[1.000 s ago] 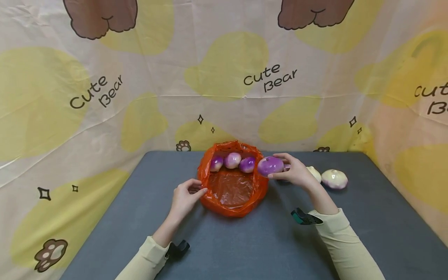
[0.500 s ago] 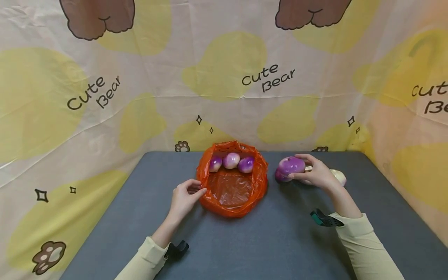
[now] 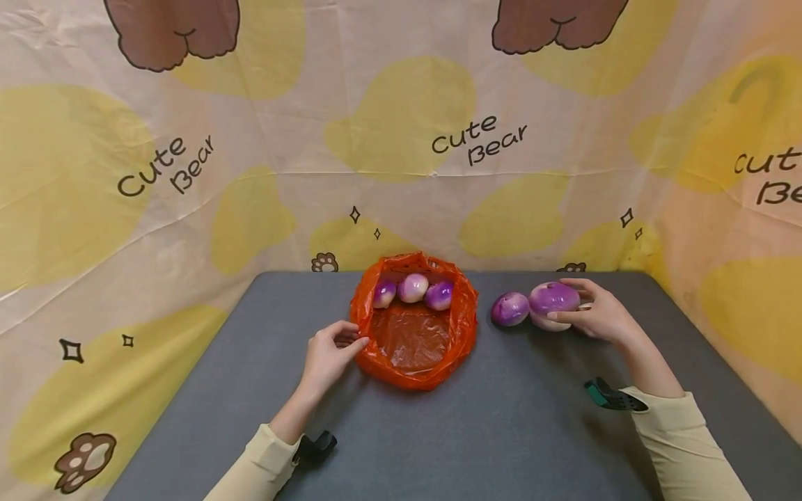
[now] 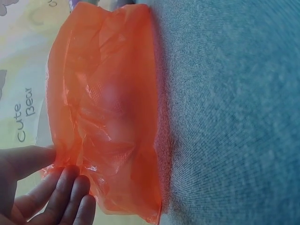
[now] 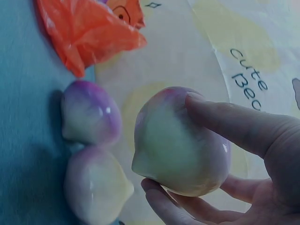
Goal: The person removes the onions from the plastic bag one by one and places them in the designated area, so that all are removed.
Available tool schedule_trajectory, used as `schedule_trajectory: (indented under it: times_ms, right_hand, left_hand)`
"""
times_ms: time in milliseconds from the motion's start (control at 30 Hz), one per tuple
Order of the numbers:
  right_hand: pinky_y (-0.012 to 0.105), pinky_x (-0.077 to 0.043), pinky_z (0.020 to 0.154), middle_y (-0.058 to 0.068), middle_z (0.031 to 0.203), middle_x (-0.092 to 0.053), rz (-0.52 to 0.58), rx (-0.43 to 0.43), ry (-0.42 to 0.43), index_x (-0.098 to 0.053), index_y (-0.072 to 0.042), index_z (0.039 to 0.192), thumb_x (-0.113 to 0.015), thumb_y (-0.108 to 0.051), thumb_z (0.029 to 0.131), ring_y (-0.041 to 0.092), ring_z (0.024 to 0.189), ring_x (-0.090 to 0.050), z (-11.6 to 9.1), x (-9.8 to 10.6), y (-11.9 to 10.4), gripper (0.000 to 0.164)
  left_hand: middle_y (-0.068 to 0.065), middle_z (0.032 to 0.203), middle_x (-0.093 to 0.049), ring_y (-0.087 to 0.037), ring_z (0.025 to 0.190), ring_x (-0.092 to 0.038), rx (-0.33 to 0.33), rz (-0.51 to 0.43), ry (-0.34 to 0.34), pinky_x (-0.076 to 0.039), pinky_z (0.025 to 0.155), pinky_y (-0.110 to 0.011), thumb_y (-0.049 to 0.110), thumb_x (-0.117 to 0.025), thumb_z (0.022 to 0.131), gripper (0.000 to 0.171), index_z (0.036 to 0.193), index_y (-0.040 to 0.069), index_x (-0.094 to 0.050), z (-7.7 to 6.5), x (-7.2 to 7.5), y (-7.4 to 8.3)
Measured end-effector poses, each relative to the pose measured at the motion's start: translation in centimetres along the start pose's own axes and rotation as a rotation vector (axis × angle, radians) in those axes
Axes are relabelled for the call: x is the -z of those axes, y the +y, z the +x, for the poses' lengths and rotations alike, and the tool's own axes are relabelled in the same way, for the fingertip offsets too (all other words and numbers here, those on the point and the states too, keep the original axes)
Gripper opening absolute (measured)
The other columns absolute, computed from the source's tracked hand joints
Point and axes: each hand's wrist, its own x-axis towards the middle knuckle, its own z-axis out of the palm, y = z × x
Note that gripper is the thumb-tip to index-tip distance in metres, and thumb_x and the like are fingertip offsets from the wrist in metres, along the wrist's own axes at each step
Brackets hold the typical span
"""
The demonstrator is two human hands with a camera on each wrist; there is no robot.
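Observation:
My left hand (image 3: 328,355) pinches the left rim of an orange plastic bag (image 3: 413,379) standing with its mouth wide. In the left wrist view, thumb and fingertips meet at the bag's edge (image 4: 70,154). Three purple-and-white onions (image 3: 413,287) lie inside along the far side. Over on the right, my right hand (image 3: 598,309) grips a glossy onion (image 3: 554,298), purple on top. Its pale pointed end shows in the right wrist view, with the thumb on one side and fingers underneath. Beside it on the table rests another onion (image 3: 510,308); one more, a paler onion (image 5: 96,185), sits partly hidden beneath the held one.
Everything stands on a grey-blue table (image 3: 426,445). Close behind its far edge hangs a patterned cloth (image 3: 401,139) printed with bears and lettering, which also runs along both sides. A dark strap device (image 3: 614,396) is worn on the right wrist.
My right hand has carried the held onion rightward, away from the bag, over the onions on the table. An onion previously hidden behind it now shows. The left hand stays at the bag.

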Motion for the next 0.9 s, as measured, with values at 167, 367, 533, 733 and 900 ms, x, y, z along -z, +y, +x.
schedule_trajectory:
  times_ms: [167,367,533,733,900]
  right_hand:
    - [0.044,-0.048,0.088,0.033,0.134,-0.043,0.014,-0.027,0.01,-0.027,-0.001,0.146,-0.072,-0.035,0.083,0.043,0.115,-0.048,-0.4,0.9,0.7,0.084]
    - [0.067,-0.032,0.096,0.036,0.14,-0.032,0.012,-0.079,0.007,-0.022,-0.001,0.148,-0.07,-0.039,0.084,0.052,0.124,-0.032,-1.0,2.0,1.4,0.088]
    - [0.066,-0.034,0.093,0.036,0.14,-0.031,-0.009,-0.094,0.012,-0.022,-0.001,0.148,-0.069,-0.04,0.084,0.052,0.123,-0.03,-1.4,2.8,2.5,0.089]
    - [0.064,-0.035,0.09,0.038,0.139,-0.03,-0.024,-0.121,0.06,-0.022,0.001,0.147,-0.068,-0.04,0.085,0.053,0.12,-0.031,-2.0,3.7,3.5,0.088]
    - [0.061,-0.038,0.086,0.04,0.137,-0.029,-0.044,-0.125,0.1,-0.021,0.004,0.146,-0.067,-0.039,0.086,0.054,0.118,-0.031,-2.6,4.4,4.3,0.087]
  left_hand:
    - [-0.005,0.087,-0.071,-0.016,0.077,-0.066,-0.007,-0.004,0.002,-0.056,0.074,-0.028,0.021,-0.077,0.079,0.021,0.096,0.009,-0.07,0.0,0.0,0.0]
    - [-0.004,0.086,-0.071,-0.015,0.076,-0.066,-0.014,-0.002,0.011,-0.056,0.073,-0.027,0.022,-0.077,0.079,0.022,0.095,0.009,-0.07,0.0,0.0,-0.1]
    - [-0.005,0.085,-0.071,-0.015,0.076,-0.066,-0.018,0.005,0.02,-0.055,0.072,-0.026,0.02,-0.078,0.078,0.021,0.094,0.009,-0.071,0.0,-0.1,-0.1]
    - [-0.004,0.086,-0.071,-0.014,0.076,-0.066,-0.021,0.01,0.016,-0.055,0.072,-0.024,0.021,-0.077,0.079,0.02,0.095,0.01,-0.07,0.1,-0.1,-0.3]
    - [-0.004,0.086,-0.071,-0.014,0.076,-0.066,-0.018,0.007,0.014,-0.056,0.072,-0.024,0.021,-0.078,0.079,0.021,0.095,0.01,-0.07,0.1,-0.1,-0.3]
